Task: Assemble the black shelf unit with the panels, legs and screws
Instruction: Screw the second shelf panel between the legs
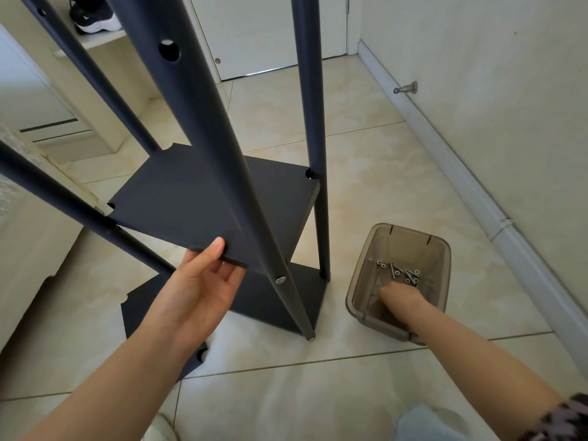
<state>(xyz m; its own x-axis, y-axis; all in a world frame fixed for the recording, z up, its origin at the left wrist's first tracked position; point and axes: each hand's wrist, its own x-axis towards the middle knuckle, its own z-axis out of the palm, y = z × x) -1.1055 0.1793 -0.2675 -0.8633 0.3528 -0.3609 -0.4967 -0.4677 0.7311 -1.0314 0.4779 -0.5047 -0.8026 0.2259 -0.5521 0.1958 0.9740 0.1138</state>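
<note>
The black shelf unit stands on the tiled floor with several round legs (308, 100) rising past the camera. A bottom panel (270, 303) sits near the floor. Above it a second black panel (197, 198) hangs tilted between the legs. My left hand (197, 288) grips that panel's near edge, thumb on top and fingers underneath. A silver screw head (280, 279) shows in the nearest leg. My right hand (402, 297) reaches inside the brown translucent bin (359, 281), its fingers touching the loose screws (401, 272); whether it holds one is hidden.
A white door (270, 33) and a metal doorstop (407, 88) are at the back. A white wall with a skirting board (496, 218) runs along the right. White furniture (28, 237) stands at the left, with a black shoe (92, 14) on a ledge.
</note>
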